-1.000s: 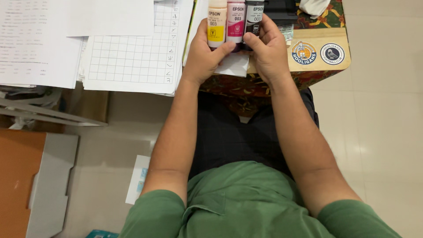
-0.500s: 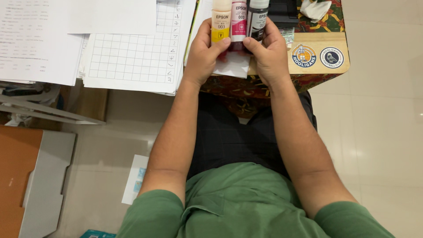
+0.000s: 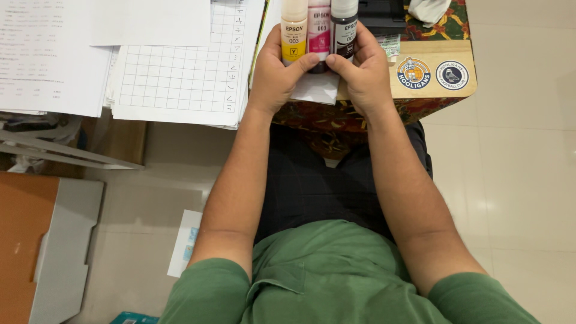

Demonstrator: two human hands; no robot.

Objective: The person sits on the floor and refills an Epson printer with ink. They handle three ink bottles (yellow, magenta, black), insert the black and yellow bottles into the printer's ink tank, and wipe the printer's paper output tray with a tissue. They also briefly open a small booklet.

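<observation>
While both hands grip them side by side above the near edge of the cloth-covered table point(image 3: 360, 114), the yellow plastic ink bottle point(image 3: 294, 36), magenta plastic ink bottle point(image 3: 319, 30) and black plastic ink bottle point(image 3: 344, 29) point caps away, long axes parallel. Left hand point(image 3: 273, 75) clasps the yellow one, right hand point(image 3: 363, 75) the black. They look light, stiff and smooth; mid-body grips seem safest.
</observation>
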